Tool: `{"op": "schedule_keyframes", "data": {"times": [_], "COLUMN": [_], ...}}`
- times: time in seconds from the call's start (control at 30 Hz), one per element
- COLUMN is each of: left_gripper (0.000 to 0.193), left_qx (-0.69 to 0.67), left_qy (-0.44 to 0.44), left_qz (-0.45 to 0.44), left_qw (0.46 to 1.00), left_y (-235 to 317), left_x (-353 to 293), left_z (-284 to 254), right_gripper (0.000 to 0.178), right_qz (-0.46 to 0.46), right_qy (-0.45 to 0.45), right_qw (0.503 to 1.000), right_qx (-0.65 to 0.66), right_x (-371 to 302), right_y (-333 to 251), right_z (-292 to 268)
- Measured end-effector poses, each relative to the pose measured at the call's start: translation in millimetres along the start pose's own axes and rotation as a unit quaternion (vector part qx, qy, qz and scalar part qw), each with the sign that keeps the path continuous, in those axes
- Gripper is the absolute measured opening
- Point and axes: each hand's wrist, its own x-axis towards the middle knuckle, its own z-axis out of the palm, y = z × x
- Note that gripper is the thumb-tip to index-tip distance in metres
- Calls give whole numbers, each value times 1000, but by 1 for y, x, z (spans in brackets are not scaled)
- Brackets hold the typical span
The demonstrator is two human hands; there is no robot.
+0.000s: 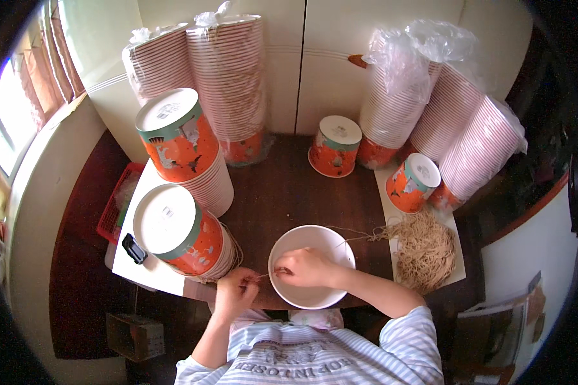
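Note:
A white paper bucket (315, 296) stands mouth up at the table's front edge. Over its opening my right hand (304, 267) is closed, fingers pinched on a tan string (264, 276). This strand runs left to my closed left hand (235, 292), which pinches it just outside the bucket. Beside the left hand is a stack of upturned orange and green paper buckets (202, 247), with string hanging around its lower rims. On the right lies a loose tangled heap of the same string (425, 251), from which a strand trails to the white bucket.
Tall plastic-wrapped bucket stacks (230, 83) rise at the back left, and more wrapped stacks (398, 102) lean at the back right. Two single upturned buckets, one orange bucket (335, 151) and one smaller-looking bucket (410, 186), sit nearer. A black clip-like object (133, 249) lies at left.

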Motion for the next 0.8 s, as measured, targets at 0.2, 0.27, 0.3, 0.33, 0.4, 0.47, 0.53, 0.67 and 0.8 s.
{"op": "schedule_keyframes", "data": {"times": [0.2, 0.27, 0.3, 0.33, 0.4, 0.47, 0.53, 0.67, 0.8], "left_gripper": [16, 20, 22, 22, 15, 4, 15, 18, 14], "left_qx": [-590, -629, -649, -684, -717, -570, -396, -293, -196], "left_qy": [-14, -39, -56, -62, -76, -87, -123, -146, -163], "left_qz": [-36, 0, 14, 36, 5, -100, -151, -88, -44], "left_qw": [806, 777, 759, 726, 693, 811, 898, 941, 966], "left_y": [7, 14, 16, 21, 30, 47, 54, 46, 48], "left_x": [-10, -8, -7, -2, 8, 20, 28, 31, 33], "left_z": [-47, -55, -59, -57, -51, -44, -29, -8, -4], "right_gripper": [16, 16, 16, 16, 15, 15, 16, 20, 13], "right_qz": [6, 9, -3, -15, -17, -14, 0, 33, -58], "right_qy": [-63, -79, -75, -70, -83, -96, -45, -22, 35], "right_qw": [998, 997, 997, 996, 995, 993, 999, 995, 985], "right_qx": [-19, -26, -36, -47, -59, -72, 3, 86, 159], "right_x": [-2, -3, -5, -6, -7, -11, -13, -13, -12], "right_y": [3, 3, 4, 4, -3, -11, -19, -31, -24], "right_z": [-8, -12, -14, -16, -29, -39, -46, -50, -48]}}
